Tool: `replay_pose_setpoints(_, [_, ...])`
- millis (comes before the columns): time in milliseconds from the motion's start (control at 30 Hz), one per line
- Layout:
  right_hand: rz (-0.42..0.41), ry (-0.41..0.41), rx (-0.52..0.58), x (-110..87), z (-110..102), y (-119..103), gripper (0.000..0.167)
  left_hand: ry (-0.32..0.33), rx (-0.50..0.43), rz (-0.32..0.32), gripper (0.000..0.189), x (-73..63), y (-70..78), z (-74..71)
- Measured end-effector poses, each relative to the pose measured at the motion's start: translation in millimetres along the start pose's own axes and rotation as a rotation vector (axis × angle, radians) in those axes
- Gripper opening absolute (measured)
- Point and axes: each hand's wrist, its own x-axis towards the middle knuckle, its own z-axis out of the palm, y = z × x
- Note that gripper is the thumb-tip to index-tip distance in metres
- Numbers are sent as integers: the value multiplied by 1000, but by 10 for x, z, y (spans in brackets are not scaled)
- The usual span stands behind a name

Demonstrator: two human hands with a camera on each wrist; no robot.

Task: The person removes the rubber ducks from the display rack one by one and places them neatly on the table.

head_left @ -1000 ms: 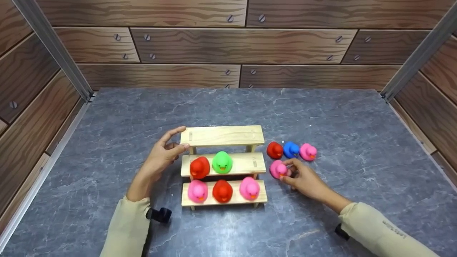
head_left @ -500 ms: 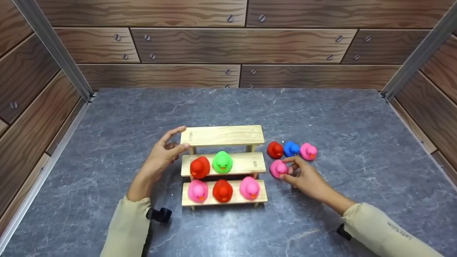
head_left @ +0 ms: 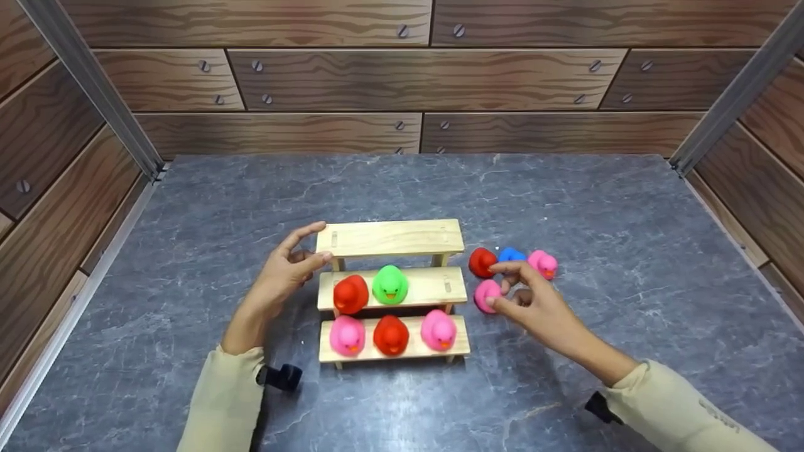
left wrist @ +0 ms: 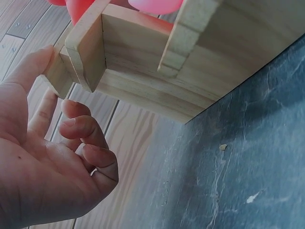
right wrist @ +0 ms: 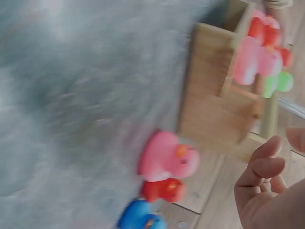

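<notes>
A three-step wooden stand (head_left: 389,238) stands on the table. My left hand (head_left: 276,276) grips the left end of its top step between thumb and forefinger; in the left wrist view the other fingers of this hand (left wrist: 52,167) curl loosely below. My right hand (head_left: 543,311) hovers over a pink rubber duck (head_left: 486,296) right of the stand. In the right wrist view that hand (right wrist: 267,191) is apart from the pink duck (right wrist: 159,157), with nothing between thumb and fingers. Behind it sit a red duck (head_left: 482,262), a partly hidden blue duck (head_left: 510,254) and another pink duck (head_left: 541,263).
The middle step bears a red duck (head_left: 350,294) and a green duck (head_left: 390,285). On the lowest step are a pink duck (head_left: 347,336), a red duck (head_left: 391,336) and a second pink duck (head_left: 438,331). Wood-patterned walls (head_left: 427,78) surround the grey marbled table (head_left: 389,188).
My right hand has let go of the near pink duck and risen, its thumb and fingers spreading. The duck stays where it was. My left hand keeps its hold on the stand.
</notes>
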Motion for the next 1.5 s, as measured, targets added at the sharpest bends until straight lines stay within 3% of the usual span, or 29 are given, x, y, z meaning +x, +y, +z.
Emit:
replay_pose_setpoints(267, [-16, 27, 79, 2, -29, -251, 46, 9, 8, -2, 56, -10, 22, 2])
replay_pose_setpoints(500, [-38, 27, 174, 54, 70, -370, 46, 7, 4, -3, 57, -14, 12, 0])
replay_pose_setpoints(833, [-80, -56, 232, 172, 340, -384, 52, 7, 19, -15, 57, -15, -3, -12])
replay_pose_setpoints(1333, [-98, -183, 75, 315, 711, -452, 58, 12, 21, -14, 57, -27, 25, -2])
replay_pose_setpoints(1500, [-93, -187, 22, 380, 770, -451, 59, 2, 14, -7, 57, -9, 7, -7])
